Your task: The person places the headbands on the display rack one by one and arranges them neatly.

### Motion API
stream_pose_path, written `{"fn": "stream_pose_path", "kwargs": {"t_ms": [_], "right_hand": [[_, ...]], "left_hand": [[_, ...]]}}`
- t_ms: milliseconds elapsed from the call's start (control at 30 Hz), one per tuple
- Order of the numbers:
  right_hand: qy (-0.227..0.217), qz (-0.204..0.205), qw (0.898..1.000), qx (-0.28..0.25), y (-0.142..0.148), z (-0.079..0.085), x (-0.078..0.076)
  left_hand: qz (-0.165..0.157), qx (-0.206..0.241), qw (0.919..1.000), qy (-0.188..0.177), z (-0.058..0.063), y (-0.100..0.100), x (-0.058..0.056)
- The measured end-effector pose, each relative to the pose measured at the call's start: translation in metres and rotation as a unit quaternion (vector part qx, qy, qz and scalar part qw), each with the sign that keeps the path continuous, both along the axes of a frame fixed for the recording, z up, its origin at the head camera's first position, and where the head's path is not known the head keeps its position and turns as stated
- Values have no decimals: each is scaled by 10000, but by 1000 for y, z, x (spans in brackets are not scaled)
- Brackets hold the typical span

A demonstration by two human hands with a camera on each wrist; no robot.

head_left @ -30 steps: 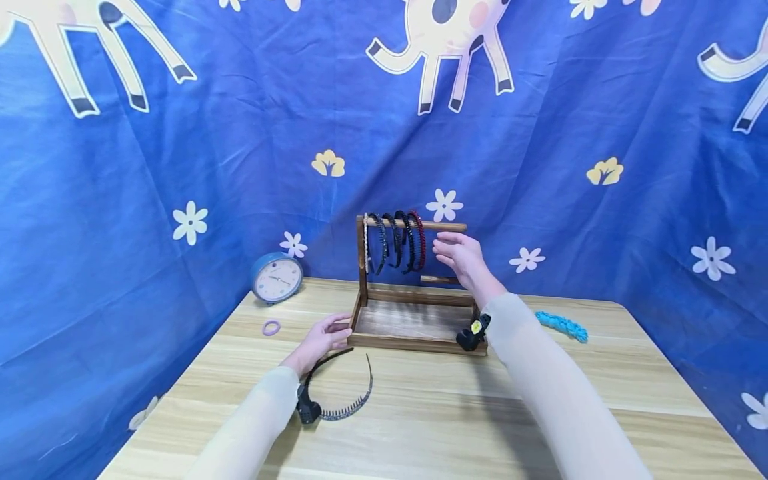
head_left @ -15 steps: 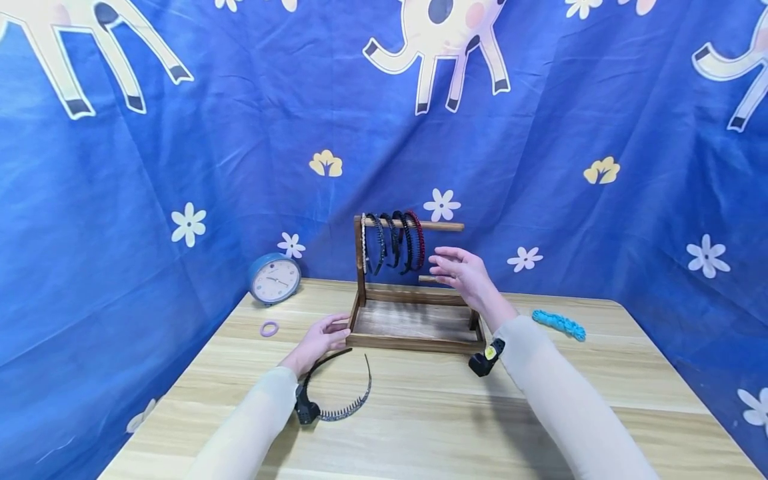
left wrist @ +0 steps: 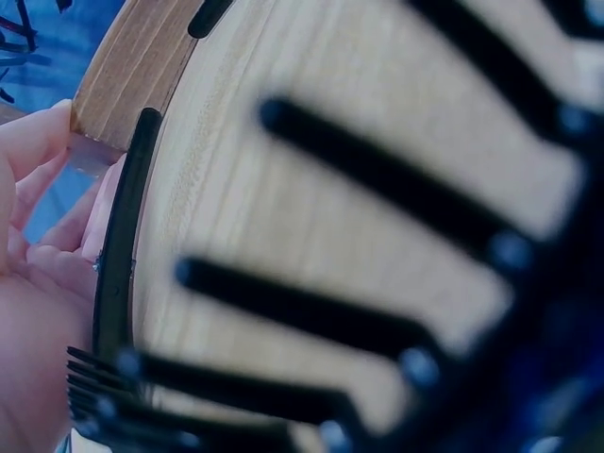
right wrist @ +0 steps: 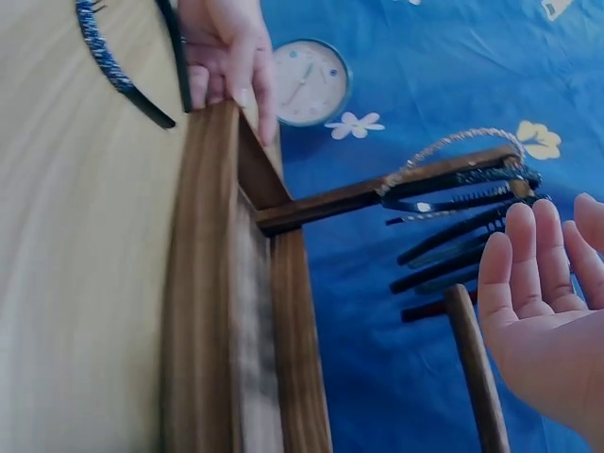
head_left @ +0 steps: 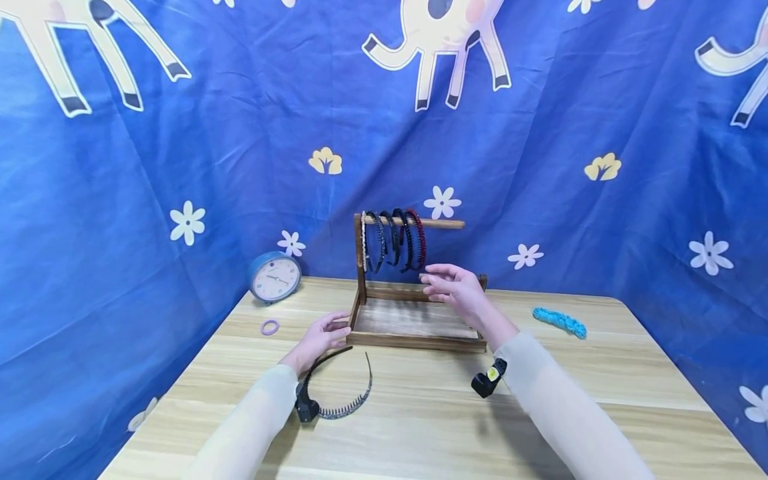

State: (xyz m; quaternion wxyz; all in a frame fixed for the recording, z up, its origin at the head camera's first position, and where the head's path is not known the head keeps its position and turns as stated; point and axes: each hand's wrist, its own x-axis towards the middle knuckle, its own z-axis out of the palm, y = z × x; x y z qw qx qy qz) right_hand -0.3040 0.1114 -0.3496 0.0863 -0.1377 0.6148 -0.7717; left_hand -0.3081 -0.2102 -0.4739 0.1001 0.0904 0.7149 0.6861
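Observation:
A wooden headband rack [head_left: 414, 342] stands on the table, with several headbands [head_left: 393, 240] hanging from its upper bar [head_left: 444, 224]. They range from a beaded white one at the left to a dark red one at the right. My left hand [head_left: 318, 337] touches the left front corner of the rack's tray with nearly straight fingers. Beside my left wrist lies a black toothed headband [head_left: 345, 411] with glittery decoration, partly covered by the wrist camera. My right hand [head_left: 459, 293] hovers before the lower peg [right wrist: 479, 368], fingers loosely bent and palm empty in the right wrist view.
A blue alarm clock [head_left: 276, 277] stands at the back left of the table, with a purple ring-shaped hair tie [head_left: 270, 327] in front of it. A bright blue scrunched hair band [head_left: 559, 322] lies on the right. A blue patterned cloth [head_left: 240, 167] hangs behind.
My right hand has moved down from near the upper bar to the lower peg, hiding most of the peg. The left hand, rack and headbands stay as they were.

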Motion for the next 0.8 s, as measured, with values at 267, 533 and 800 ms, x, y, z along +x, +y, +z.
{"fn": "stream_pose_path", "kwargs": {"t_ms": [267, 533, 800], "right_hand": [[181, 461, 9985, 228, -8, -18, 17], [324, 801, 9950, 505, -26, -33, 34], [418, 1205, 9890, 750, -50, -50, 49]], "left_hand": [[20, -5, 10000, -1, 1, 0, -1], [-43, 238, 9995, -193, 0, -4, -2], [-175, 771, 9962, -363, 2, -8, 2]]}}
